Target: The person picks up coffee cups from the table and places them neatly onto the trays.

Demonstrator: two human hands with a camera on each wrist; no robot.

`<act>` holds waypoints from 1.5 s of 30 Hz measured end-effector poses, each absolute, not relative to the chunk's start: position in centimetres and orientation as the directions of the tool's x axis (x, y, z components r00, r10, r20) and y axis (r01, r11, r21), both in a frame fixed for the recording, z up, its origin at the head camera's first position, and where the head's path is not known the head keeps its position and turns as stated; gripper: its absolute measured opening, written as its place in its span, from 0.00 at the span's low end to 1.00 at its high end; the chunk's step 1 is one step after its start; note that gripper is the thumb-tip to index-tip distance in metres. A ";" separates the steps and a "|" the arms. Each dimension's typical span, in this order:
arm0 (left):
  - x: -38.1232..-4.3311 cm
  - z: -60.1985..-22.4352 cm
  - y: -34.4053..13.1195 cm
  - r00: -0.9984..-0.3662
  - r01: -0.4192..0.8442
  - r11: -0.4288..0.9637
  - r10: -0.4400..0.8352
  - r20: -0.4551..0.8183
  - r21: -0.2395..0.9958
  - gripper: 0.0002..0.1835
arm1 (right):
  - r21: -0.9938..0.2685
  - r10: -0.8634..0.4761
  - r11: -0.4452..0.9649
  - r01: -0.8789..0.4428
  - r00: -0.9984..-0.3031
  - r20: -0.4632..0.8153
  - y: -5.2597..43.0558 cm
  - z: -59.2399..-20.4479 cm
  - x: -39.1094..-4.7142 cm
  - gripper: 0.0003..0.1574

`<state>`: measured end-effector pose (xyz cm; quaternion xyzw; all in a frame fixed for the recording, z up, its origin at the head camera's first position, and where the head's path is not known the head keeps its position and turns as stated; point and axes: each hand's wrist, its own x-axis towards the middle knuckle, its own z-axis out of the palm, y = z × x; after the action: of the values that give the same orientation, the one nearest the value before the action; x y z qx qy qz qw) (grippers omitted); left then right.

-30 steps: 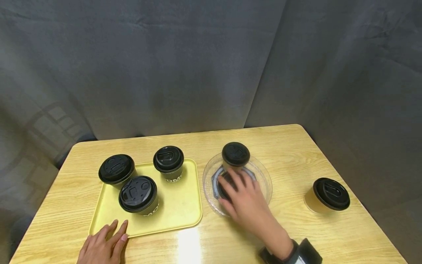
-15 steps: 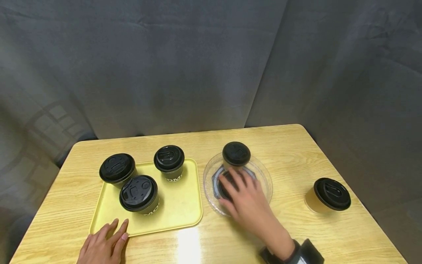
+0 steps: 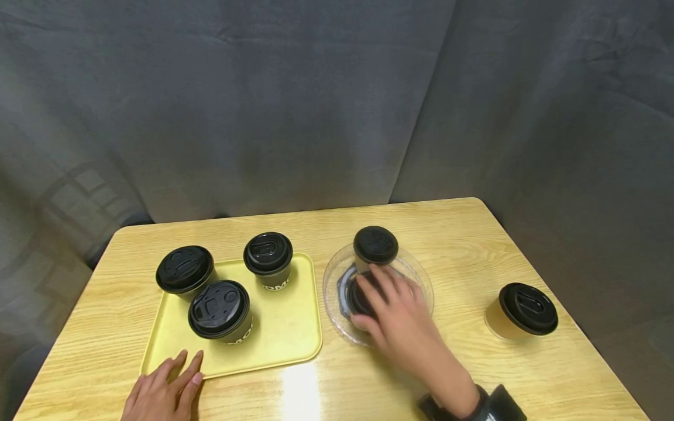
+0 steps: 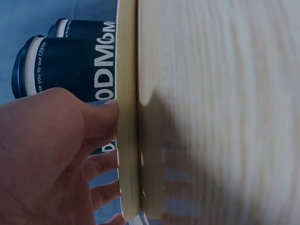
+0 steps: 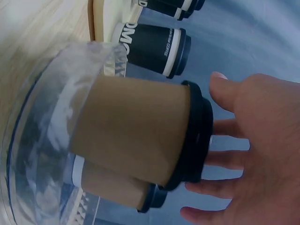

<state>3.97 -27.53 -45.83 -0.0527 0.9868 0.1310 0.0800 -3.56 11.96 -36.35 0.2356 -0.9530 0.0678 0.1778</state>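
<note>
My right hand hovers with spread fingers over a brown paper coffee cup with a black lid, standing in a clear plastic bowl. In the right wrist view the thumb is apart from the lid; whether the other fingertips touch it I cannot tell. A second brown cup shares the bowl, behind the first. My left hand rests with extended fingers on the near left edge of a yellow tray. In the left wrist view its thumb touches the tray rim.
Three dark lidded cups with white lettering are on the tray: one near the front, one at the back left and one at the back right. Another brown cup stands toward the table's right edge. A grey curtain hangs behind.
My right hand has shifted slightly right and back off the front cup's lid, uncovering more of it. The left hand and the cups stay where they were.
</note>
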 end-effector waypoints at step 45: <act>6.5 -44.7 -19.8 -0.935 0.075 0.980 0.006 0.354 0.182 0.48 | -0.101 -0.278 0.936 -0.336 -0.885 0.373 19.1 -36.1 -2.5 0.54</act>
<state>6.47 -19.84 -44.65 0.0207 0.9790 0.0966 -0.1785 -2.46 19.05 -36.08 0.1588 -0.9675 0.0816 0.1792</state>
